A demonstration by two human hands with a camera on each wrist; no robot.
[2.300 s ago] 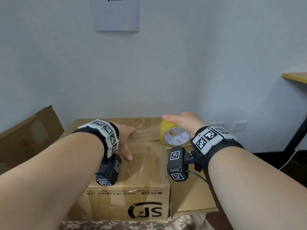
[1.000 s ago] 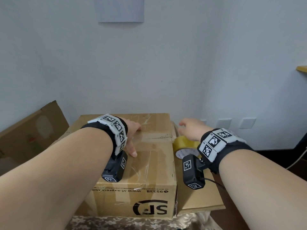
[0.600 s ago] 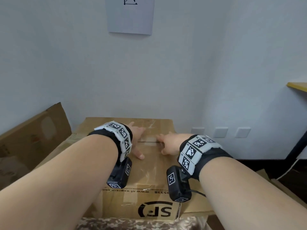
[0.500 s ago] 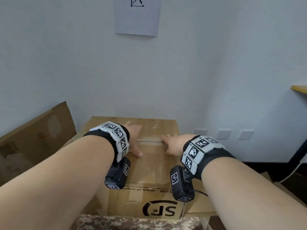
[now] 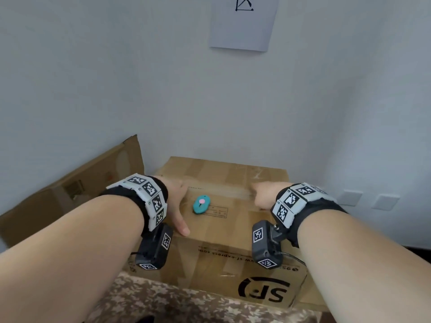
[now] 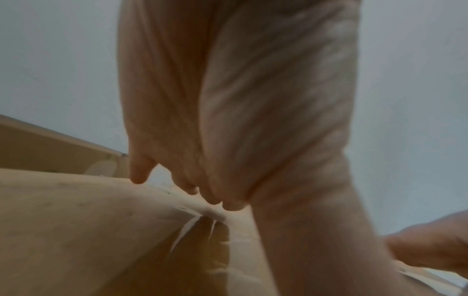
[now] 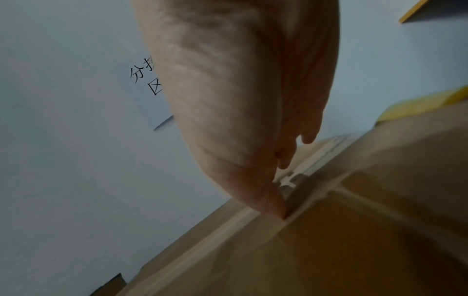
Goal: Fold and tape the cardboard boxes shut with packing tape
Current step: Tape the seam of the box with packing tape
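A brown cardboard box [image 5: 233, 229] with a black SF logo stands shut in front of me. A strip of clear tape [image 5: 221, 193] runs across its top seam. My left hand [image 5: 179, 203] lies flat on the left end of the strip, thumb spread toward me. On the right end of the strip my right hand [image 5: 261, 197] presses with straight fingers [image 7: 276, 202]. A teal cutter [image 5: 201, 203] with a pink button lies on the lid between the hands. The yellow tape roll [image 7: 418, 104] shows only in the right wrist view, beyond the box's right edge.
A flattened cardboard box [image 5: 70, 190] leans on the wall at the left. A paper sheet [image 5: 242, 22] hangs on the wall above. Wall sockets [image 5: 349, 197] sit low at the right. A patterned cloth [image 5: 186, 304] covers the surface under the box's near edge.
My right hand put the tape roll down to the right of the box and came onto the lid. Both hands slid apart along the tape, uncovering the teal cutter.
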